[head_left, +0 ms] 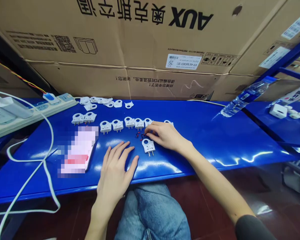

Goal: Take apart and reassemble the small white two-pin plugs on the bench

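Note:
My left hand (116,166) lies flat near the front edge of the blue table (202,143), fingers spread and holding nothing. Thumb and fingers of my right hand (165,135) are pinched together at some short red and black wires (139,135). Just below those fingertips lies a white plug housing (148,146) with a round hole and two metal pins pointing toward me. Behind my hands runs a row of similar plug housings (117,125), one partly covered by my right hand. Farther back sit several loose white covers (102,101) with ring-shaped openings.
A blurred-out phone (78,151) lies left of my left hand. White cables (46,166) and a power strip (37,113) occupy the left side. Large cardboard boxes (140,43) stand along the back. A water bottle (246,96) leans at the right beside a blue metal frame (285,55).

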`<action>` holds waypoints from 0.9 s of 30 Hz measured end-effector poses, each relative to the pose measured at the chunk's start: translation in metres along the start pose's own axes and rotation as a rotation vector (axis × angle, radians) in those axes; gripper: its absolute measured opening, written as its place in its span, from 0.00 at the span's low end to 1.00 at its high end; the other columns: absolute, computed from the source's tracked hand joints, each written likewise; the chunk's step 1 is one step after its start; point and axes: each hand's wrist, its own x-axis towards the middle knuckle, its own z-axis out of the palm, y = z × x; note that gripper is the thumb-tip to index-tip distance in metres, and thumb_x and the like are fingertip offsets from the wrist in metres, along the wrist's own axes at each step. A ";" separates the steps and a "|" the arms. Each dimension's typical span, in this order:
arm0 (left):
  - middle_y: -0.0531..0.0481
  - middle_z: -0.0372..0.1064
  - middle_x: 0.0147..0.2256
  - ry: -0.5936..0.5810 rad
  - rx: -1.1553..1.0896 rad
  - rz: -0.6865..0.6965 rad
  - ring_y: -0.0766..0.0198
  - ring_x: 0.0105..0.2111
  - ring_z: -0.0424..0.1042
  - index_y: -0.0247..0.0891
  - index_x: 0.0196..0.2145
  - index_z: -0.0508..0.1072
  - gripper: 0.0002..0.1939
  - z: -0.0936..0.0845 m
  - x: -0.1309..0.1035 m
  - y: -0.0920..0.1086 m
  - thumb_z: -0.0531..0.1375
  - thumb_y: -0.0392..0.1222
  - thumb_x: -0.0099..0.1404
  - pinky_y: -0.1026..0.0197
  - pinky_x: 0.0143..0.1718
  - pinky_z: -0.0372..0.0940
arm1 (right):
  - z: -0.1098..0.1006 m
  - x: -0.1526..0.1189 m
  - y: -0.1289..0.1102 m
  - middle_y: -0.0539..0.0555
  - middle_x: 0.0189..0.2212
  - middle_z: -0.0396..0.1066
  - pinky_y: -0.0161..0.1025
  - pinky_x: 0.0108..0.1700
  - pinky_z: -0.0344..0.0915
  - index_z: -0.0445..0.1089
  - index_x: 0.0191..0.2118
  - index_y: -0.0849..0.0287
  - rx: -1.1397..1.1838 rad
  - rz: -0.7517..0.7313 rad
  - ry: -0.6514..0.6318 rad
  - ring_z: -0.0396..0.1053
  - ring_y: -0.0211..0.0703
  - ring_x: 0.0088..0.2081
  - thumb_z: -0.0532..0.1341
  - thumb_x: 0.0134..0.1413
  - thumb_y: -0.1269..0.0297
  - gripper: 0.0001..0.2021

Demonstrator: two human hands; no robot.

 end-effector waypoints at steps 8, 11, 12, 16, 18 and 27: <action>0.42 0.73 0.61 0.002 -0.001 0.000 0.48 0.64 0.69 0.42 0.56 0.73 0.16 0.001 0.000 -0.001 0.55 0.49 0.76 0.36 0.71 0.55 | 0.001 0.000 -0.003 0.54 0.43 0.79 0.38 0.47 0.65 0.75 0.45 0.58 0.148 0.037 0.016 0.74 0.42 0.42 0.60 0.71 0.69 0.06; 0.41 0.74 0.60 0.004 0.001 0.000 0.48 0.64 0.70 0.41 0.55 0.73 0.16 0.001 0.000 0.000 0.55 0.49 0.76 0.36 0.71 0.55 | -0.001 -0.001 -0.005 0.53 0.43 0.80 0.38 0.48 0.66 0.75 0.44 0.58 0.220 0.011 0.005 0.75 0.42 0.42 0.60 0.71 0.68 0.06; 0.41 0.74 0.60 0.005 0.000 -0.001 0.48 0.64 0.70 0.41 0.55 0.73 0.16 0.001 0.000 0.000 0.55 0.49 0.76 0.36 0.71 0.55 | -0.002 -0.001 -0.005 0.53 0.42 0.80 0.38 0.47 0.67 0.76 0.44 0.57 0.244 -0.006 -0.014 0.75 0.41 0.41 0.60 0.70 0.68 0.06; 0.42 0.73 0.60 -0.002 -0.005 -0.004 0.48 0.64 0.69 0.42 0.56 0.73 0.17 0.000 0.000 0.000 0.54 0.50 0.77 0.36 0.71 0.55 | -0.007 -0.004 -0.005 0.52 0.39 0.81 0.38 0.44 0.68 0.78 0.43 0.57 0.285 -0.053 -0.120 0.76 0.41 0.39 0.63 0.68 0.68 0.06; 0.42 0.73 0.60 -0.001 -0.008 -0.007 0.48 0.64 0.69 0.42 0.56 0.73 0.16 0.000 0.000 0.000 0.55 0.50 0.77 0.36 0.71 0.55 | -0.007 -0.004 -0.004 0.52 0.38 0.81 0.38 0.43 0.68 0.79 0.42 0.57 0.276 -0.060 -0.157 0.76 0.41 0.39 0.63 0.67 0.70 0.06; 0.43 0.74 0.60 -0.001 -0.016 -0.019 0.48 0.64 0.69 0.44 0.55 0.74 0.16 0.000 0.000 0.000 0.55 0.50 0.76 0.36 0.71 0.55 | -0.007 -0.005 -0.003 0.52 0.37 0.80 0.37 0.41 0.67 0.79 0.42 0.58 0.262 -0.046 -0.168 0.75 0.41 0.38 0.64 0.66 0.69 0.05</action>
